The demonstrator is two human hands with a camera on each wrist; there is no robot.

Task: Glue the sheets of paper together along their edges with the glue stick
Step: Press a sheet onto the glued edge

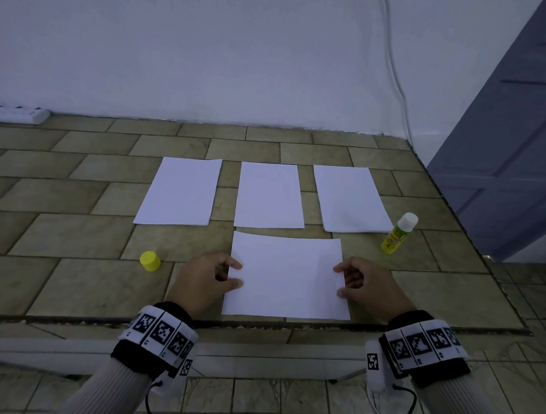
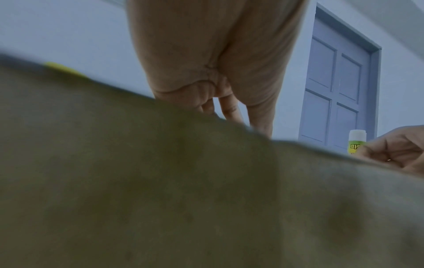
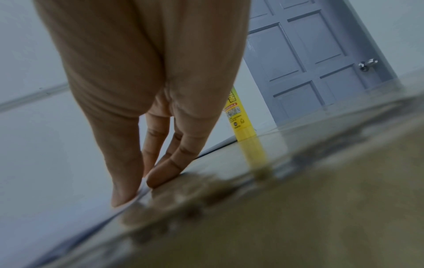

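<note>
Three white sheets lie in a row on the tiled floor: left (image 1: 178, 191), middle (image 1: 269, 195), right (image 1: 350, 199). A fourth sheet (image 1: 286, 276) lies crosswise in front of them. My left hand (image 1: 236, 274) pinches its left edge between thumb and forefinger. At the opposite edge, my right hand (image 1: 339, 280) pinches the same way; the right wrist view shows its thumb (image 3: 119, 195) on top of the paper (image 3: 45, 163). The yellow glue stick (image 1: 398, 234) stands upright and uncapped to the right. Its yellow cap (image 1: 150, 260) sits left of my left hand.
A white power strip (image 1: 19, 114) lies at the wall, far left. A white cable (image 1: 396, 71) runs down the wall. A grey-blue door (image 1: 503, 138) stands at the right. The tiled platform ends in a dark edge (image 1: 260, 326) just under my wrists.
</note>
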